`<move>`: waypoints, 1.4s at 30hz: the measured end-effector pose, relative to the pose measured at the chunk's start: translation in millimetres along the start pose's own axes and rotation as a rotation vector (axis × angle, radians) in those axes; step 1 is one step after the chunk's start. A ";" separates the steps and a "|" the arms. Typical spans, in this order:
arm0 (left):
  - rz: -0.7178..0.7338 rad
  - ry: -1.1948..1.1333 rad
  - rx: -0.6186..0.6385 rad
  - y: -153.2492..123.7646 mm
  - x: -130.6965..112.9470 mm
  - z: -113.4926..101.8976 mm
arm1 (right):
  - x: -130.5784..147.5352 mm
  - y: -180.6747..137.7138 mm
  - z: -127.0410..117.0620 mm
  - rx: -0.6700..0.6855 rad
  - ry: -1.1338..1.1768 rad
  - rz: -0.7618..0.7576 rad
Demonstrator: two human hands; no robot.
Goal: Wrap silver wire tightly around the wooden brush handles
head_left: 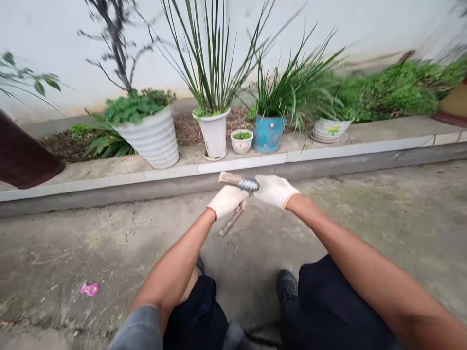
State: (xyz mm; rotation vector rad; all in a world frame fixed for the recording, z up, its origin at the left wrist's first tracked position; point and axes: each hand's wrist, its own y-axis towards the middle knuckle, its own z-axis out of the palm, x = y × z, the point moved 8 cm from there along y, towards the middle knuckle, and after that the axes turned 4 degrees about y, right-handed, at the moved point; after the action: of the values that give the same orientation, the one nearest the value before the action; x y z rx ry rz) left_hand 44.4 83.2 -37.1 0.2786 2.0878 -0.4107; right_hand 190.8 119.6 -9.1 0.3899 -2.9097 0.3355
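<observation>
In the head view, a short wooden handle (pixel 229 178) lies above my left hand, with grey wire or cord wound around its right end. My right hand (pixel 273 189), in a white knit glove, is closed at that wound end; its fingertips are partly hidden. My left hand (pixel 228 200), in a white glove with a red cuff edge, is closed just below the handle. A thin brownish stick-like piece (pixel 230 223) juts down and left from under the left hand. Whether it joins the wound handle is hidden by the gloves.
A low tiled ledge (pixel 241 164) runs across ahead, bearing a white ribbed pot (pixel 155 138), a tall white pot (pixel 214 136), a small pot (pixel 242 145), a blue pot (pixel 269 133) and a patterned planter (pixel 330 130). A pink object (pixel 89 289) lies on the concrete.
</observation>
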 end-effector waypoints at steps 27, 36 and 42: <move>-0.107 -0.144 0.058 22.0 18.6 24.2 | -13.7 0.9 7.1 -0.068 -0.014 0.024; -0.046 0.129 -0.042 8.1 -8.4 6.9 | -22.1 1.8 -15.0 -0.152 -0.027 0.089; 0.048 0.504 0.018 -0.4 -5.5 17.1 | -55.8 9.8 -12.4 -0.134 -0.041 0.176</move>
State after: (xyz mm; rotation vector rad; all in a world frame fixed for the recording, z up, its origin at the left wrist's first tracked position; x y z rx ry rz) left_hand 60.4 75.9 -40.6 0.4806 2.5631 -0.3558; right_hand 242.8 145.0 -11.0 0.1224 -2.9921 0.1567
